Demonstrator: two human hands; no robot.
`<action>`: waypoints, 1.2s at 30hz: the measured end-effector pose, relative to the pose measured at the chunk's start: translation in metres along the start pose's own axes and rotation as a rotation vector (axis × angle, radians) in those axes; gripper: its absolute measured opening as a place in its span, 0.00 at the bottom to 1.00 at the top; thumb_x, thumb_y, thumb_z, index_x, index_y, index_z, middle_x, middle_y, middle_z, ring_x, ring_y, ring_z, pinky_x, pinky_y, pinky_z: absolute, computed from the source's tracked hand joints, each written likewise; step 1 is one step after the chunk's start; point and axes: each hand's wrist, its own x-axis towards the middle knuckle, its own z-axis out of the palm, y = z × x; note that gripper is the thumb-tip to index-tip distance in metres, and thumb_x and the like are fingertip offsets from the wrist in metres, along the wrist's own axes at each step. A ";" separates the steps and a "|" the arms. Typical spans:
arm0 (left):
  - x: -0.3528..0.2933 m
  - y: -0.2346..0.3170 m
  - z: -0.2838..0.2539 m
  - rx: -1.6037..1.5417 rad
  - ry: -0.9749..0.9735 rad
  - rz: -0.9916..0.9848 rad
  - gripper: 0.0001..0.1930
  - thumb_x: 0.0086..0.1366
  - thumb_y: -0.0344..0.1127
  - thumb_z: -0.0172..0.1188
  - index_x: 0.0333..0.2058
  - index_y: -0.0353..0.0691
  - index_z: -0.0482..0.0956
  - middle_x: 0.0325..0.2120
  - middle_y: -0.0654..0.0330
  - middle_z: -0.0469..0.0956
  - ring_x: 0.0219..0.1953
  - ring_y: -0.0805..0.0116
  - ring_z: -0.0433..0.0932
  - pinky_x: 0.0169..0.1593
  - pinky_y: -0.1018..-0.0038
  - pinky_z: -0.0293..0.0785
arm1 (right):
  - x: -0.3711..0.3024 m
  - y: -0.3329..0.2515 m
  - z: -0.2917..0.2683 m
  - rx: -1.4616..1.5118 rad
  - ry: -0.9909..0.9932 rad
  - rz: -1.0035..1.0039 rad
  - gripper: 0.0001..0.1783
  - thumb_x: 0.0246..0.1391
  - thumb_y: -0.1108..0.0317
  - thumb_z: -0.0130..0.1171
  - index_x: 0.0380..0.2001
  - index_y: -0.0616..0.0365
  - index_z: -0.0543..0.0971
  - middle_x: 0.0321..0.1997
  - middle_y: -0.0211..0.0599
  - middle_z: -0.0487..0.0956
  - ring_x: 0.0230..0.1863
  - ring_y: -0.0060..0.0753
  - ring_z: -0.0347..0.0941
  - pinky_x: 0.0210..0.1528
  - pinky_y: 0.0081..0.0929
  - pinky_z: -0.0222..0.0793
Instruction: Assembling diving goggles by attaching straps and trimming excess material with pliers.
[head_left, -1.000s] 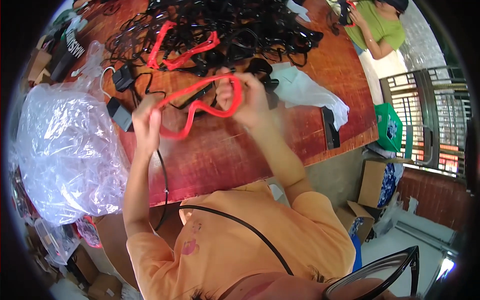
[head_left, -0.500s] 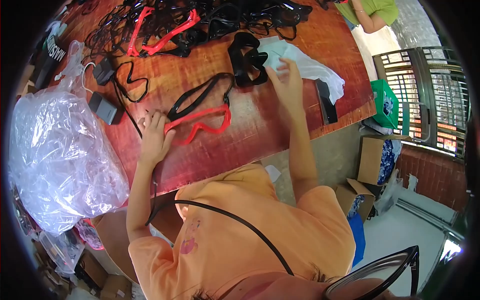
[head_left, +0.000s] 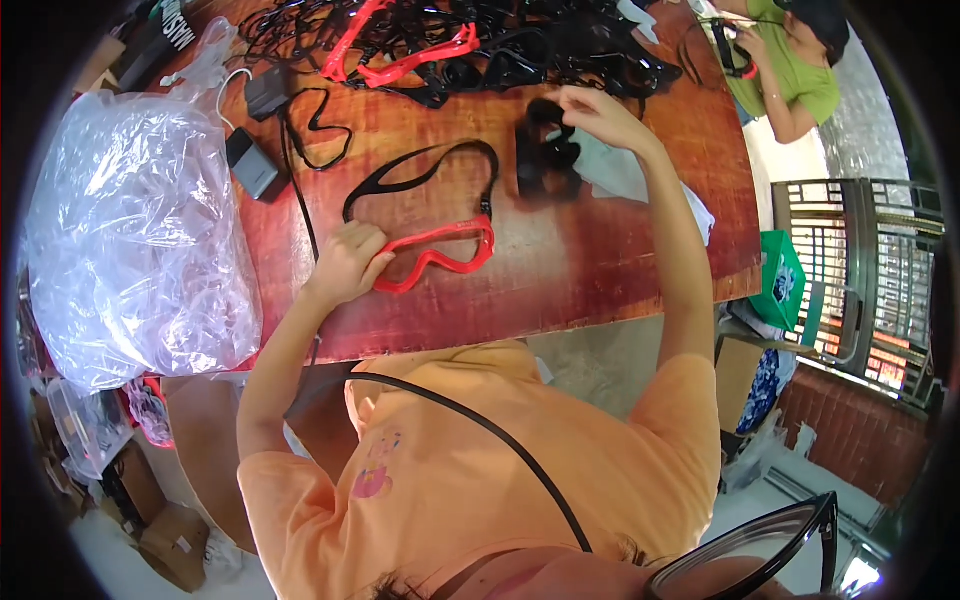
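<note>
A red goggle frame (head_left: 440, 255) with a black strap (head_left: 420, 175) looped behind it lies flat on the reddish wooden table (head_left: 560, 270). My left hand (head_left: 348, 265) grips the frame's left end. My right hand (head_left: 598, 112) is stretched out to the far side of the table. Its fingertips pinch the top of a black goggle part (head_left: 545, 150), which rests beside a white sheet (head_left: 630, 175).
A big clear plastic bag (head_left: 130, 220) fills the table's left end. Two grey adapters (head_left: 250, 165) with cables lie near it. A heap of black and red frames (head_left: 470, 45) covers the far edge. Another person in a green shirt (head_left: 790, 70) works at the top right.
The red frame, held up in both hands a second ago, now lies on the table. My right hand has left it and reached over to the black goggle part.
</note>
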 end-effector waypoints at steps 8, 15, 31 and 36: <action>0.011 -0.006 -0.002 -0.016 -0.120 -0.018 0.11 0.59 0.39 0.59 0.29 0.38 0.72 0.25 0.52 0.72 0.30 0.51 0.73 0.38 0.61 0.68 | -0.027 -0.003 -0.003 -0.076 -0.258 -0.034 0.20 0.44 0.62 0.65 0.43 0.49 0.79 0.42 0.31 0.79 0.35 0.25 0.72 0.35 0.25 0.69; 0.015 0.015 -0.013 -0.075 -0.031 -0.165 0.15 0.58 0.42 0.61 0.34 0.36 0.73 0.31 0.51 0.73 0.37 0.49 0.71 0.47 0.60 0.65 | -0.040 -0.047 -0.036 0.372 -0.034 0.039 0.04 0.50 0.72 0.50 0.32 0.56 0.69 0.44 0.35 0.75 0.50 0.28 0.68 0.55 0.24 0.61; -0.015 -0.005 0.021 -0.225 0.219 -0.031 0.07 0.55 0.28 0.59 0.24 0.40 0.68 0.24 0.57 0.69 0.29 0.55 0.71 0.48 0.57 0.66 | 0.014 -0.131 0.117 0.765 -0.354 -0.303 0.17 0.60 0.68 0.57 0.51 0.59 0.70 0.47 0.29 0.73 0.50 0.22 0.69 0.55 0.24 0.64; -0.017 -0.006 0.015 -0.185 0.153 0.006 0.12 0.58 0.36 0.62 0.25 0.38 0.69 0.22 0.58 0.68 0.27 0.55 0.71 0.51 0.56 0.68 | 0.009 -0.124 0.098 0.700 -0.588 -0.155 0.10 0.59 0.72 0.56 0.43 0.58 0.69 0.46 0.28 0.69 0.50 0.20 0.68 0.53 0.22 0.64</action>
